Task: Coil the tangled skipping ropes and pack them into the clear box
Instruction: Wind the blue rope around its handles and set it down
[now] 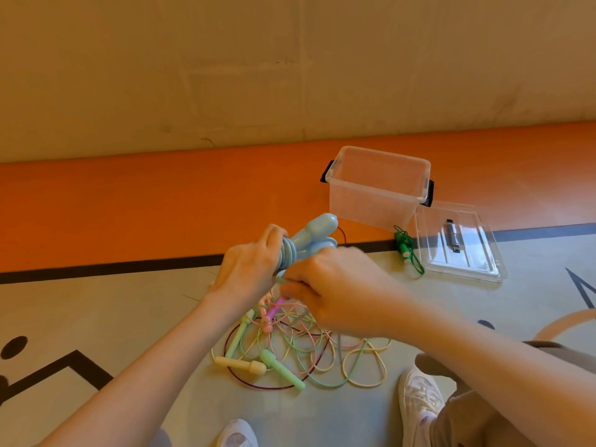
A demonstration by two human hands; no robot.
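Above the tangled ropes on the floor, the left hand gripped the blue rope, its cord wound round both handles. The right hand pinched a strand beside it. Behind stood the clear box, open, its lid and a green rope alongside.

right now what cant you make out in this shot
Head view, the only one:
- Right hand: motion-blurred; its fingertips and what they pinch are unclear.
- Blue rope: the left hand covers the handle bottoms and part of the coil.
- Rope pile: the hands and forearms hide its top; which cord joins which handle is unclear.
- Small dark object on the lid: too small to identify.
- Clear box: its floor is hard to read through the plastic.
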